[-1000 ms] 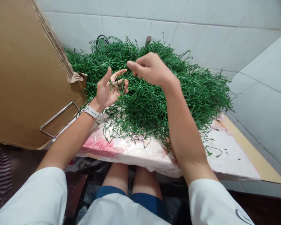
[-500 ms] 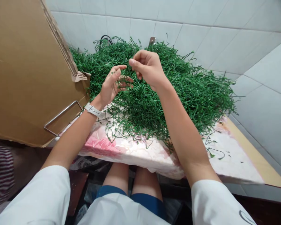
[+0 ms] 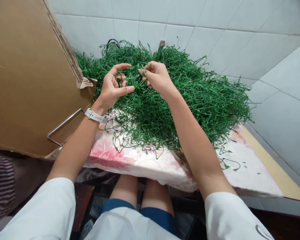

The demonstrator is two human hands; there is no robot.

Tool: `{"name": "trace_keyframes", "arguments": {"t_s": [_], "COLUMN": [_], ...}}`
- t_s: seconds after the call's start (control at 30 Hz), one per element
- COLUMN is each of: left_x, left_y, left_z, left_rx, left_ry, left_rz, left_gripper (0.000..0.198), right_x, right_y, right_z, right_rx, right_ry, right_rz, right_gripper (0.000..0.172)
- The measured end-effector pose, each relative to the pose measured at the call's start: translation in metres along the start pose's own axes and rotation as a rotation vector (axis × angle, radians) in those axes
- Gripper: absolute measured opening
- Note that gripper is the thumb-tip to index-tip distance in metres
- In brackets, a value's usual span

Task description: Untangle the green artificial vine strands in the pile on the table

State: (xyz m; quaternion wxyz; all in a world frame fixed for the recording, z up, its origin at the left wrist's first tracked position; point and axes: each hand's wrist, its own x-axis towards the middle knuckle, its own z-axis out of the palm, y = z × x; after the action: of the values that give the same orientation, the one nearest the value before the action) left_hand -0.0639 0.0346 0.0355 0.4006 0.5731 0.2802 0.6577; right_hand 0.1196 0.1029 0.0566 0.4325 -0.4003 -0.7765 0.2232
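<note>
A large heap of thin green stems (image 3: 195, 96) with small knobbed tips lies on the table. Over the heap's left part, my left hand (image 3: 113, 85) is open, its thumb and index finger spread wide apart. Its other fingers curl inward, and a small dark green bit shows by them; whether they touch it I cannot tell. To its right, my right hand (image 3: 158, 78) is closed in a pinch on a green stem (image 3: 143, 74), whose end sticks out at the fingertips. A white watch strap (image 3: 94, 115) circles my left wrist.
A tall cardboard box (image 3: 32, 83) stands at the left, with a bent metal handle (image 3: 65, 125) low beside it. Floral cloth (image 3: 140, 163) covers the table. White tiled walls (image 3: 215, 43) rise behind and at the right. Loose stems (image 3: 231, 163) lie near the right edge.
My left hand has moved slightly left and turned, its thumb and index finger spreading apart; the green bits across its fingers have gone from there. My right hand has dropped slightly, a stem now showing in its pinch.
</note>
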Motion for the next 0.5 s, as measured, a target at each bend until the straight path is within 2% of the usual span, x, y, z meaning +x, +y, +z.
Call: {"name": "trace_keyframes", "arguments": {"t_s": [0.1, 0.23, 0.37, 0.5], "left_x": [0.001, 0.005, 0.007, 0.005], "left_y": [0.000, -0.006, -0.011, -0.010], "left_z": [0.002, 0.002, 0.001, 0.002], "left_rx": [-0.057, -0.144, -0.194, -0.197], "left_ry": [0.010, 0.061, 0.054, 0.046], "left_rz": [-0.096, -0.218, -0.203, -0.169], "left_gripper": [0.046, 0.024, 0.019, 0.023], "right_x": [0.001, -0.004, -0.009, -0.008], "right_y": [0.002, -0.002, -0.008, -0.009], "right_z": [-0.001, -0.003, -0.004, -0.003], "right_rx": [-0.112, -0.233, -0.296, -0.291], "right_ry": [0.038, 0.048, 0.150, 0.076], "right_rz": [-0.070, -0.197, -0.278, -0.269], "right_gripper": [0.047, 0.053, 0.052, 0.042]}}
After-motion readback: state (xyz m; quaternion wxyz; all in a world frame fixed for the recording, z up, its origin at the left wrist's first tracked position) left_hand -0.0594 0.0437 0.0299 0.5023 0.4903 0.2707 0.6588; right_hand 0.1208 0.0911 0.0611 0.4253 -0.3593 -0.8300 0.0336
